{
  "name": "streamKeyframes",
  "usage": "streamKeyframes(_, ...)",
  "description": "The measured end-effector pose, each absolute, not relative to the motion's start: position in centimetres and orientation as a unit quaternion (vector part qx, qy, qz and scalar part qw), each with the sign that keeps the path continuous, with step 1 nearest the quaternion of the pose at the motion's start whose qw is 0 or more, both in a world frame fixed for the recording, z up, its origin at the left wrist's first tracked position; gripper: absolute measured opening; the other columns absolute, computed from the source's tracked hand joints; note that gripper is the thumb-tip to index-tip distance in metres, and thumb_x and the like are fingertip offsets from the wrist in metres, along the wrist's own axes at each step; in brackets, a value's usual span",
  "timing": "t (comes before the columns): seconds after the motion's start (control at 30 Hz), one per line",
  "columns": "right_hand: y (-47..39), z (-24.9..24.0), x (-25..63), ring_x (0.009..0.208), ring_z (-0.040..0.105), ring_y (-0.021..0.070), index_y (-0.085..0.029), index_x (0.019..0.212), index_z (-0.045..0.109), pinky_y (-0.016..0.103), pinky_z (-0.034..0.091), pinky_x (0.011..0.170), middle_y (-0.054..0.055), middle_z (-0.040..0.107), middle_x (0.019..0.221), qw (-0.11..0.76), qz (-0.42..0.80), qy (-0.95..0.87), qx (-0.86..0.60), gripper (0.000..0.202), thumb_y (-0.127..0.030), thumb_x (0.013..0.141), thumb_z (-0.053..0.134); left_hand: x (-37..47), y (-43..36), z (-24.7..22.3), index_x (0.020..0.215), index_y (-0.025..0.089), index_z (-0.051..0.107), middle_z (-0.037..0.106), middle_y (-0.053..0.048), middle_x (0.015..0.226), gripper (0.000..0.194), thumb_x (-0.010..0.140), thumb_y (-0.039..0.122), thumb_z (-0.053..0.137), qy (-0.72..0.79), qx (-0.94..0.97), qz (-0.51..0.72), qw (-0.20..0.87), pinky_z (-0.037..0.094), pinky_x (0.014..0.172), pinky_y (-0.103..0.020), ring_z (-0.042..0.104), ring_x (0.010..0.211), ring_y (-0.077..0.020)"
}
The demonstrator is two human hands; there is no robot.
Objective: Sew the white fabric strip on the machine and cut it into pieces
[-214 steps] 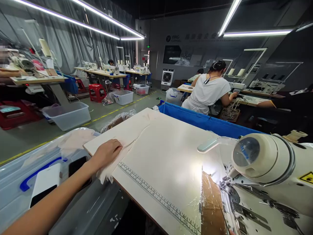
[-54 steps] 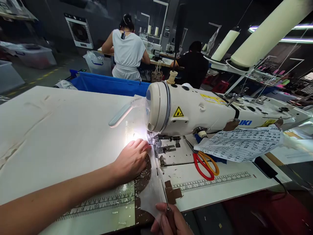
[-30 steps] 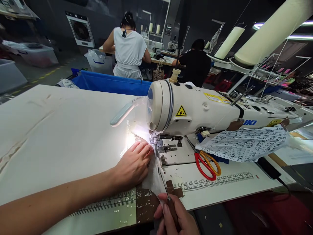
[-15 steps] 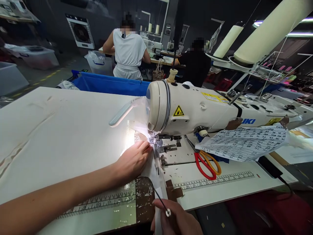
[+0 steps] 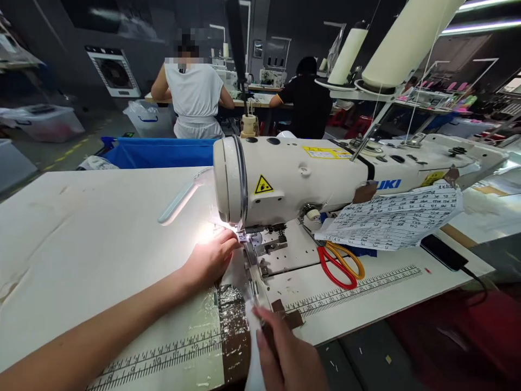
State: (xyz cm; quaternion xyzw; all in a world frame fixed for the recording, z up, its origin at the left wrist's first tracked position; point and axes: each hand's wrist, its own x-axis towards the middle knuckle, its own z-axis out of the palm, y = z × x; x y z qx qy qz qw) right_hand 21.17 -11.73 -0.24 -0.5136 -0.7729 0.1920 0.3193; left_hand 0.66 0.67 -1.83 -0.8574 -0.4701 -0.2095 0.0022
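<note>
My left hand (image 5: 209,255) lies beside the needle area of a white sewing machine (image 5: 280,179), fingers pressed together at the presser foot (image 5: 246,238). Its fingertips seem to pinch pale cloth, though the grip is mostly hidden. A white fabric strip (image 5: 253,331) runs from near there down the table's front edge, past my right hand (image 5: 287,347). That hand is closed around a thin dark rod-like tool (image 5: 268,334), most of it covered by the fingers. A lamp glow brightens the spot by my left fingertips.
Scissors (image 5: 340,266) with red and orange handles lie right of the needle, by a printed ruler (image 5: 354,288). A handwritten sheet (image 5: 394,217) hangs from the machine over a phone (image 5: 443,252). Behind are a blue bin (image 5: 163,152) and two seated people (image 5: 193,98).
The view has shifted, so the machine sits further left. My right hand has turned and closed further over the dark tool, whose long shaft showed before. My left hand stays by the presser foot.
</note>
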Motion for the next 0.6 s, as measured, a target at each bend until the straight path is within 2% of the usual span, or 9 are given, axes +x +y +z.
streamKeyframes(0.17,-8.9,-1.5,21.4,0.057,0.069,0.0199,-0.014,0.119,0.049,0.025,0.045,0.044,0.005,0.071,0.075,0.349,0.127,-0.752,-0.544,0.029,-0.022,0.098,0.031,0.1,1.3,-1.8,0.081,0.017,0.064,0.062,-0.006,0.084,0.028,0.095,0.032,0.044,-0.459,-0.826,-0.288,-0.152,0.046,0.063,-0.026,0.058,0.072,-0.0164)
streamKeyframes(0.33,-7.2,-1.7,20.3,0.063,0.07,0.0194,-0.014,0.115,0.056,0.026,0.048,0.05,0.006,0.072,0.082,0.347,0.067,-0.777,-0.521,0.029,-0.016,0.094,0.036,0.1,1.7,-1.6,0.086,0.018,0.068,0.066,-0.007,0.087,0.03,0.093,0.043,0.052,-0.447,-0.79,-0.294,-0.299,0.048,0.069,-0.025,0.06,0.078,-0.018)
streamKeyframes(0.47,-6.5,-1.8,19.7,0.063,0.07,0.0179,-0.013,0.112,0.058,0.024,0.048,0.052,0.005,0.072,0.078,0.359,0.045,-0.778,-0.513,0.03,-0.013,0.092,0.036,-0.2,1.8,-1.9,0.092,0.017,0.069,0.067,-0.007,0.09,0.032,0.09,0.046,0.055,-0.468,-0.767,-0.286,-0.332,0.05,0.071,-0.025,0.062,0.081,-0.0187)
streamKeyframes(0.6,-6.1,-1.6,19.3,0.064,0.07,0.0175,-0.012,0.109,0.058,0.024,0.046,0.052,0.006,0.071,0.076,0.357,0.029,-0.782,-0.51,0.03,-0.011,0.092,0.033,-0.3,1.9,-2.1,0.084,0.016,0.068,0.065,-0.006,0.081,0.034,0.09,0.046,0.054,-0.489,-0.761,-0.282,-0.319,0.051,0.066,-0.025,0.059,0.075,-0.0176)
